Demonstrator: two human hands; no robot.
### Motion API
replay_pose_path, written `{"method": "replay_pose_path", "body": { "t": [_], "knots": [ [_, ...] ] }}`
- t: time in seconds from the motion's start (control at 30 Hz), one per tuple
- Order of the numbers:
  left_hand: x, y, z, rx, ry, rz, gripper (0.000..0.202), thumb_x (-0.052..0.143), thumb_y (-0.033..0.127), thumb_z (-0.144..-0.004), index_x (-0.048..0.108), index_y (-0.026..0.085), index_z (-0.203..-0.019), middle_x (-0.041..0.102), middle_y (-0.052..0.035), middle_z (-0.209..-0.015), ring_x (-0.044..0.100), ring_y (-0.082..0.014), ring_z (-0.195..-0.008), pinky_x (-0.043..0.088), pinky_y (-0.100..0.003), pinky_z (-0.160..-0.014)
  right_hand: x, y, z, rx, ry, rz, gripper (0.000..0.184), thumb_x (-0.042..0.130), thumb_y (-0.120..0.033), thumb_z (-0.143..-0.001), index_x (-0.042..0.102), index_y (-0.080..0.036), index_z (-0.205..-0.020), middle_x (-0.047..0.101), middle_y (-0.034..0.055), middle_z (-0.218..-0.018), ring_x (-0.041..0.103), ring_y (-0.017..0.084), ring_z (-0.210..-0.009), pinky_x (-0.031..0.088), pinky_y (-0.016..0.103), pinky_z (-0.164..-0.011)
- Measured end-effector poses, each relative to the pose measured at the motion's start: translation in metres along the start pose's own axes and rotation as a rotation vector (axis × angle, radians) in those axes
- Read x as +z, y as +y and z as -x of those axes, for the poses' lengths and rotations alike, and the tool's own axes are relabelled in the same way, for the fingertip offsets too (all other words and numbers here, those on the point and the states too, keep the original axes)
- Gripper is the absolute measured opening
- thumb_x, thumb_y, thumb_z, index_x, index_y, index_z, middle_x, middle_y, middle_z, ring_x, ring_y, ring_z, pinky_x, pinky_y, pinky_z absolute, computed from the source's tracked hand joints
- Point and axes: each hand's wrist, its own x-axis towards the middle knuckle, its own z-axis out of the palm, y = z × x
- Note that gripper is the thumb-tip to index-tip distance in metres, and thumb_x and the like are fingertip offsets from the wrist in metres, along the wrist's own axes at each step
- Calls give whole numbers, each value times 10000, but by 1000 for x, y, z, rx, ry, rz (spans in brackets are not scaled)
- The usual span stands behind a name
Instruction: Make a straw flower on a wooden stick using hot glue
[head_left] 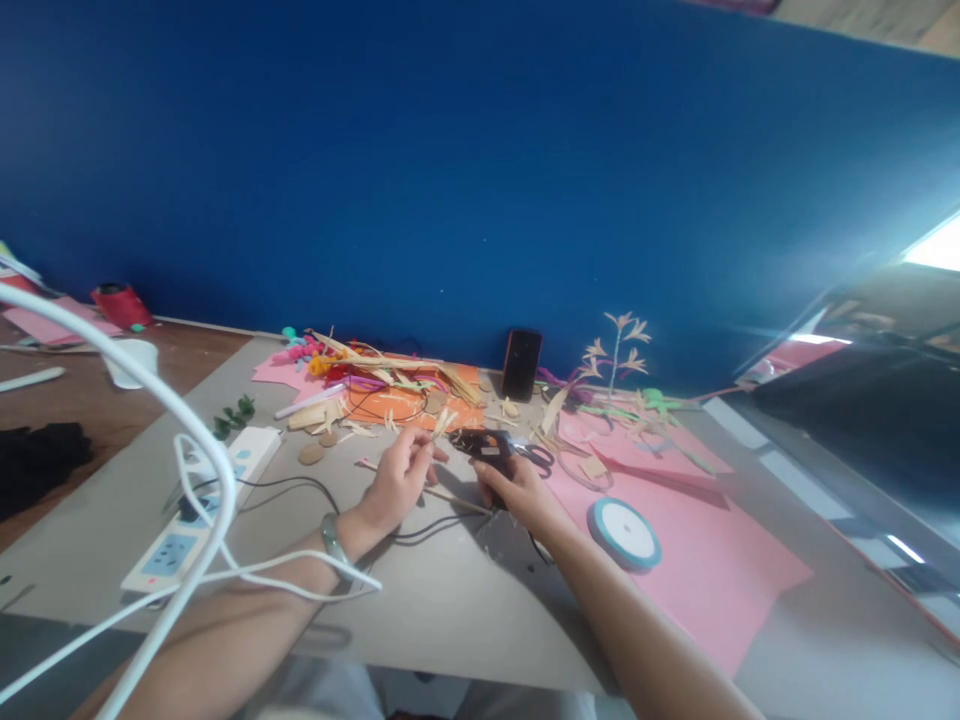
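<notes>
White cable (224, 475) loops nearest, at left. Both arms reach forward: the left grip (403, 477) pinches a pale flower (444, 424) at its fingertips, the right grip (511, 487) wraps a black glue gun (489, 445) just beside it.

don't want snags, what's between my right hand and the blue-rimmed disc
Pink paper lies between your right hand and the blue-rimmed disc in the head view; the disc rests on that paper.
</notes>
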Motion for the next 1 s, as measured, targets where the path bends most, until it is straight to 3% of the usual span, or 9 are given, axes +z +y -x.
{"method": "replay_pose_path", "body": {
  "t": [0.13, 0.33, 0.5, 0.67, 0.73, 0.87, 1.0],
  "knots": [
    [0, -1, -3, 10, 55, 53, 217, 519, 408, -861, 474, 196, -869, 701, -72, -965, 585, -83, -504, 416, -207, -435, 2, 1, 0, -1, 42, -35, 333, 583, -461, -798, 530, -191, -610, 517, -6, -506, 450, 131, -494, 345, 270, -517],
    [-1, 2, -12, -184, 109, 291, 298, 582, 432, -794, 407, 202, -862, 708, -79, -945, 551, -68, -413, 311, -165, -329, -1, 7, -4, -85, 258, -45, 234, 642, -398, -731, 527, -196, -699, 492, -15, -556, 446, 143, -537, 389, 292, -570],
    [-10, 5, -19, -272, 187, 347, 351, 648, 417, -708, 405, 202, -841, 712, -62, -930, 535, -55, -393, 301, -147, -313, -18, -3, 4, -124, 255, 55, 263, 613, -439, -772, 559, -182, -761, 535, 15, -618, 483, 163, -568, 406, 299, -573],
    [-18, 6, -22, -324, 218, 385, 304, 634, 359, -705, 406, 207, -836, 714, -38, -868, 528, -54, -394, 290, -139, -321, -42, -1, 26, -225, 308, 298, 247, 657, -421, -760, 591, -194, -832, 629, 60, -763, 563, 229, -731, 445, 331, -680],
    [-18, 6, -22, -355, 213, 395, 282, 625, 339, -716, 403, 207, -828, 715, -40, -842, 515, -52, -381, 277, -138, -320, -49, 3, 34, -196, 301, 299, 274, 661, -437, -761, 613, -194, -877, 644, 66, -766, 581, 241, -749, 461, 343, -692],
    [-16, 9, -21, -423, 161, 411, 255, 622, 284, -725, 407, 202, -835, 718, -60, -806, 481, -49, -350, 265, -142, -319, -44, 1, 36, -65, 149, 9, 351, 608, -506, -802, 668, -170, -885, 680, 70, -736, 633, 232, -729, 502, 357, -702],
    [-14, 10, -19, -443, 120, 452, 267, 631, 274, -727, 398, 206, -837, 721, -67, -800, 489, -58, -350, 254, -142, -317, -12, -8, 13, -44, 9, -533, 331, 679, -445, -764, 691, -158, -928, 712, 107, -1008, 677, 255, -928, 511, 396, -871]
  ]
}}
